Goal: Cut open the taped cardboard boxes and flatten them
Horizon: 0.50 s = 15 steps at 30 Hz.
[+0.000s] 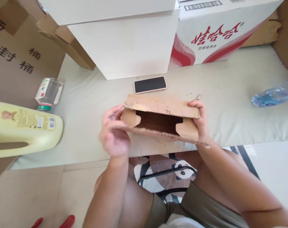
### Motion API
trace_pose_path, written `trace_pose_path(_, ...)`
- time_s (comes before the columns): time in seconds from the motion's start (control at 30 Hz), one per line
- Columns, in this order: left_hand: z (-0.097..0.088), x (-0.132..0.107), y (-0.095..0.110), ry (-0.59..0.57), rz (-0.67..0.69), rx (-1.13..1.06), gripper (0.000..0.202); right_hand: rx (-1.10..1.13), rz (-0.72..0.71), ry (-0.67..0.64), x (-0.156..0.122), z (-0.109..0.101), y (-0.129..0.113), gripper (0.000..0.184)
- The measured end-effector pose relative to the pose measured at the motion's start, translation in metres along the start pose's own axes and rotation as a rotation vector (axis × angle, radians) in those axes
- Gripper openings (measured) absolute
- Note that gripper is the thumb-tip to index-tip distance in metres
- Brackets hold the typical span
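I hold a small brown cardboard box [161,109] in front of me, its open end facing me with torn flaps above and below. My left hand [114,133] grips the box's left end, fingers curled around the side flap. My right hand [200,122] clasps the right end, thumb on top and fingers behind. The box hovers just above the front edge of a pale cloth-covered surface [229,104].
A phone [150,84] lies face up behind the box. A large white box [125,44] and a red-printed carton [215,31] stand at the back. A yellow jug [22,128] and small jar [47,93] lie left; a water bottle [274,95] lies right.
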<state>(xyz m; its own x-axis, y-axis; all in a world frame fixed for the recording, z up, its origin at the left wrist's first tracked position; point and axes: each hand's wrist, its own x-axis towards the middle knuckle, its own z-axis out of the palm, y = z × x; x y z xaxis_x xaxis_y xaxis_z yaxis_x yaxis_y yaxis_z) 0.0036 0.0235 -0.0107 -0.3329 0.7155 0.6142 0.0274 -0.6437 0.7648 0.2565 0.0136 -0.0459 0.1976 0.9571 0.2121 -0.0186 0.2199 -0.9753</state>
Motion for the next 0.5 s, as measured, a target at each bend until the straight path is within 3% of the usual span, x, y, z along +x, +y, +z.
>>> trace_pose_path(0.1,0.002,-0.001,0.018,0.052,0.012,0.074,0.052,-0.036,0.0,-0.066,-0.002,0.003,-0.001,0.036)
trace_pose_path(0.2,-0.001,0.001,0.014,0.078,0.075,0.121,0.043,-0.016,-0.008,-0.072,-0.004,0.006,-0.001,0.035)
trace_pose_path(0.3,-0.006,0.005,-0.001,-0.008,0.118,0.22,0.015,0.008,-0.013,-0.06,-0.006,0.008,0.0,0.037)
trace_pose_path(0.4,-0.01,0.009,-0.009,-0.117,0.087,0.372,0.025,-0.033,0.003,-0.058,-0.009,0.008,0.0,0.039)
trace_pose_path(0.5,-0.012,0.011,-0.012,-0.146,0.028,0.406,0.021,-0.073,-0.013,-0.04,-0.011,0.009,-0.002,0.04)
